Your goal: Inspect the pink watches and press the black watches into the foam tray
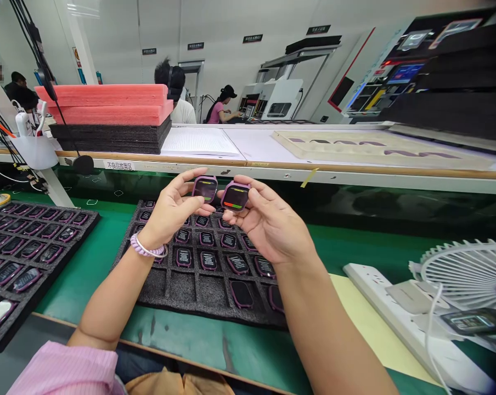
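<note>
Both hands are raised over a black foam tray point(182, 286) on the green bench. My left hand point(172, 206) is closed on a purple-framed watch point(206, 188), its thumb at the lower edge of the lit screen. Close beside it, my right hand point(268, 219) grips a second purple watch point(235, 197), whose screen shows red and green bars. Rows of similar watches, many with text on their screens, lie in the tray below. Several compartments in its front row hold nothing. Two dark-screened watches, one of them point(242, 294), sit at the front right.
Another watch-filled tray point(50, 274) lies at left. A white power strip point(416, 329) and a fan point(470, 274) stand at right. Ahead, a shelf edge point(272, 171) carries red foam point(108, 104), paper point(198, 141) and a pale tray point(375, 151). People sit beyond.
</note>
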### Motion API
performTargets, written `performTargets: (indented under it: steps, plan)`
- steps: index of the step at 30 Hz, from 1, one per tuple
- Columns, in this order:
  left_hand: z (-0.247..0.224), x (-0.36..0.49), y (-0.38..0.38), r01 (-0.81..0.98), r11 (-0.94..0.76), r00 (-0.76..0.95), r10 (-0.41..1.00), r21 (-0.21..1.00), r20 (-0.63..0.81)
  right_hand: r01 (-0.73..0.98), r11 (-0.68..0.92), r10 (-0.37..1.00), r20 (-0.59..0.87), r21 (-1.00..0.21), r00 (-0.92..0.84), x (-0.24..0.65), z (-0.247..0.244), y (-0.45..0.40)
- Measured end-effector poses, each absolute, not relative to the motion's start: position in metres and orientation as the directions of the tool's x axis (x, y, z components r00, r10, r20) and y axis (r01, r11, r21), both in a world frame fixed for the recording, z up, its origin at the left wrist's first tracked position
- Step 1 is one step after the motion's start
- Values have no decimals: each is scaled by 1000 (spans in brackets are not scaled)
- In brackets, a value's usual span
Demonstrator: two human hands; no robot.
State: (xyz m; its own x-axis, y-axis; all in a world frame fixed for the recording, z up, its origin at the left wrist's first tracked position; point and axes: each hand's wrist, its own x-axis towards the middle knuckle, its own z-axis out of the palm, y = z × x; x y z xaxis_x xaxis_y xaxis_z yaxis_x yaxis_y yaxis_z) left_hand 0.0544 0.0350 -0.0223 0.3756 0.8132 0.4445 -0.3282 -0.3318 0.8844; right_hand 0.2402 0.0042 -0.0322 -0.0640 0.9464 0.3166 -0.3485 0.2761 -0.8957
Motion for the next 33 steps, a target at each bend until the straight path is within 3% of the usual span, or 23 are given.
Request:
performTargets:
  steps: [8, 16, 33]
  plan:
    - [-29, 56, 42, -294, -451, 337, 776, 843, 533, -366, 311, 925, 367, -877, -94, 244, -34, 10]
    - [-31, 55, 45, -268, -562, 303, 722, 783, 622, -258, 388, 906, 417, -885, -69, 247, -37, 10]
    - [-28, 55, 43, -245, -582, 285, 721, 775, 632, -189, 464, 868, 487, -865, -98, 249, -40, 9]
